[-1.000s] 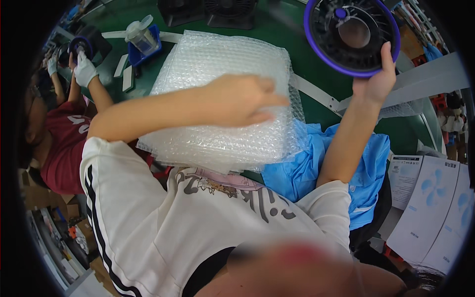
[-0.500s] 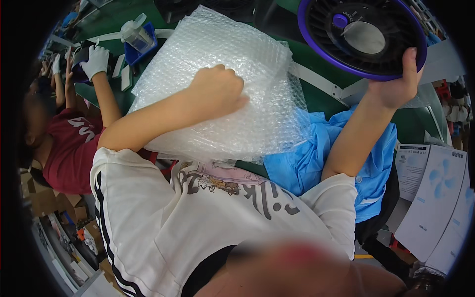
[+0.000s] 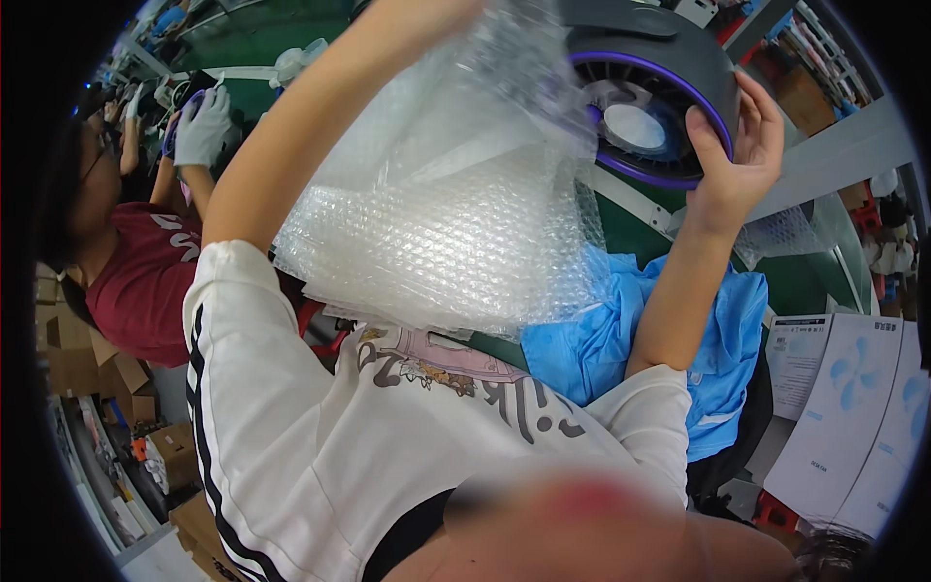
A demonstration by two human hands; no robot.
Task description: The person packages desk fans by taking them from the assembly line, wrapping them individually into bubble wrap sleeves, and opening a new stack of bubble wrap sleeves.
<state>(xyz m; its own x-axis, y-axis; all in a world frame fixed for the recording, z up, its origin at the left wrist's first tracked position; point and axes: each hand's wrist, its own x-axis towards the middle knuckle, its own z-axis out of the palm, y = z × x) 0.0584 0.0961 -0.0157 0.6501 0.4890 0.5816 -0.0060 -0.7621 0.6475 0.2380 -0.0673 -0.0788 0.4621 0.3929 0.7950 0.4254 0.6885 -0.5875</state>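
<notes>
At the upper right, my right hand [image 3: 737, 145] grips the edge of a black fan [image 3: 669, 73] with a purple ring, the thumb on its front and the fingers round the side. A pale round disc sits in the middle of its grille. My left hand [image 3: 441, 12] is blurred and partly cut off by the top edge. It holds up a sheet of clear bubble wrap [image 3: 519, 73], which hangs beside the fan and covers part of its left side. Below lies a stack of bubble wrap [image 3: 427, 252] on the green table.
Blue cloth [image 3: 582, 339] lies right of the stack. White boxes [image 3: 849, 407] with a blue fan picture stand at the lower right. A metal post [image 3: 824, 155] rises beyond my right hand. On the left, a person in a dark red shirt [image 3: 136, 281] works with a white glove [image 3: 204, 131].
My left hand has moved up and away from the stack, lifting a bubble wrap sheet. The fan has turned and shifted slightly left and down, still in my right hand.
</notes>
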